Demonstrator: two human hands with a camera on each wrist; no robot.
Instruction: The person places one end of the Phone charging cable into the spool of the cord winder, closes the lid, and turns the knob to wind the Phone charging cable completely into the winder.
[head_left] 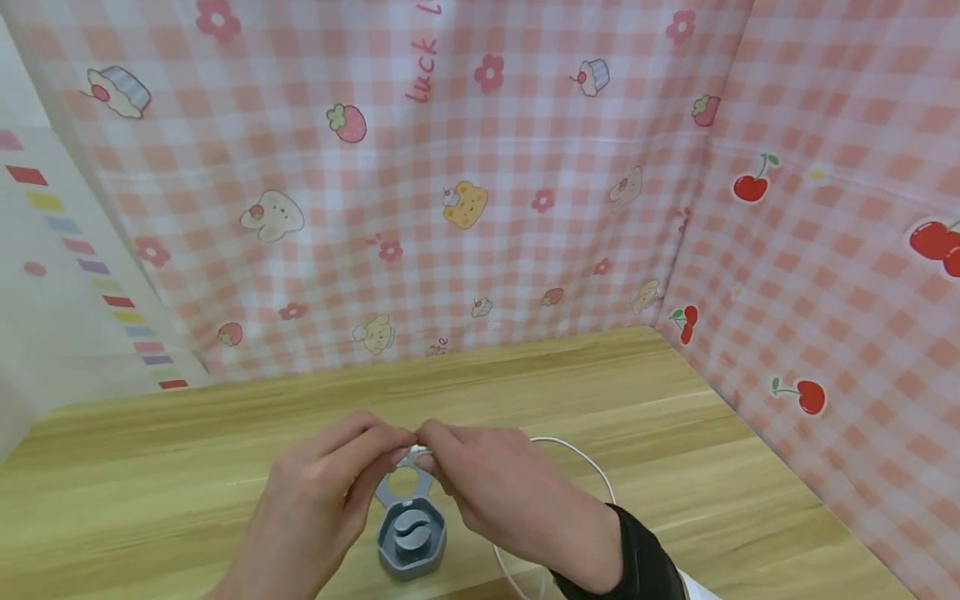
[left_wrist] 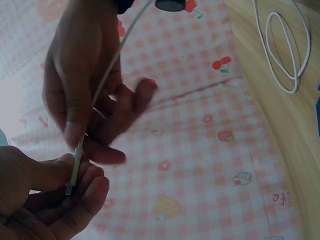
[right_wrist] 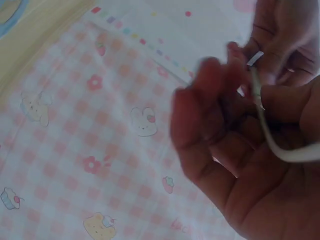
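Note:
My left hand (head_left: pixel 315 492) pinches the white plug (left_wrist: pixel 76 165) of a cable between thumb and fingers; the plug's metal tip shows in the left wrist view. Close against it, my right hand (head_left: pixel 517 492) pinches the white cable (left_wrist: pixel 111 65) just behind the plug. In the right wrist view the cable crosses the right palm. Below the hands in the head view, a blue-grey hexagonal case (head_left: pixel 411 565) stands on the table, with an S-split round post inside. Its lid (head_left: pixel 386 496), with a big round hole, stands open behind it, partly hidden by the fingers.
The cable loops over the wood-grain table (head_left: pixel 660 417) to the right of the case, passing behind the right forearm. Pink checked cloth (head_left: pixel 420 275) walls the back and right side; a white cloth panel (head_left: pixel 75 333) hangs at left.

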